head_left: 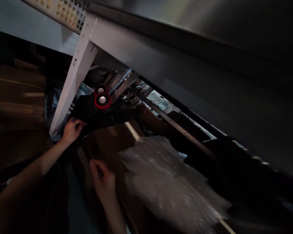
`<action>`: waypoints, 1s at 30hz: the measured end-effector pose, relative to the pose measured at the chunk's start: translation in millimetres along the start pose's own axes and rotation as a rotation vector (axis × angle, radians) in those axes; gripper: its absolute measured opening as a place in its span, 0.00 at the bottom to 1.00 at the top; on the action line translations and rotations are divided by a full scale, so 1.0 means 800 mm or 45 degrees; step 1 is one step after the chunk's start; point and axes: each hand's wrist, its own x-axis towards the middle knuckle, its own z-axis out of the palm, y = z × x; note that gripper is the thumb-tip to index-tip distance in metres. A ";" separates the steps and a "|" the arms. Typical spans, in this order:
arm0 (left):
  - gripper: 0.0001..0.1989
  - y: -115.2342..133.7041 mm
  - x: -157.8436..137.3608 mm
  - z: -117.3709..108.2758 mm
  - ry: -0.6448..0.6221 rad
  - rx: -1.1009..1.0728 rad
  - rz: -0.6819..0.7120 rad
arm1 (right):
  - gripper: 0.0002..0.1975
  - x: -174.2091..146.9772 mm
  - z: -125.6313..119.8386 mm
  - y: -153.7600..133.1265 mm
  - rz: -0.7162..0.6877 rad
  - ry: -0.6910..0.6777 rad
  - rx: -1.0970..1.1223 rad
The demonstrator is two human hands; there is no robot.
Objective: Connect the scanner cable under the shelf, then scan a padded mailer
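My left hand (72, 130) reaches under the table frame, thumb and fingers drawn together in a pinch. Its fingertips are near a dark speaker box (84, 109) with two red-ringed round cones; whatever they hold, if anything, is too small and dim to make out. Closer to me, my right hand (104, 178) has its fingers curled in by the edge of a flat cardboard stack (107, 139). What lies inside those fingers is hidden. A pile of clear plastic bags (166, 182) lies on the cardboard, right of this hand.
A pale metal table leg (72, 71) slants down beside my left hand. Its wide crossbeam (161, 71) runs overhead to the right. Bundled flat cartons (17, 94) stand at the left. A perforated plastic basket (68, 13) sits above. Much of the area is very dark.
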 end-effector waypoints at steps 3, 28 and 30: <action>0.11 0.000 0.054 0.008 -0.092 0.388 -0.108 | 0.09 -0.006 -0.004 -0.002 0.009 -0.049 0.023; 0.08 -0.035 0.101 0.035 -0.334 0.318 -0.272 | 0.11 -0.024 -0.016 0.014 0.024 -0.147 0.002; 0.07 -0.033 0.100 0.035 -0.316 0.334 -0.269 | 0.11 -0.025 -0.016 0.013 0.043 -0.156 -0.003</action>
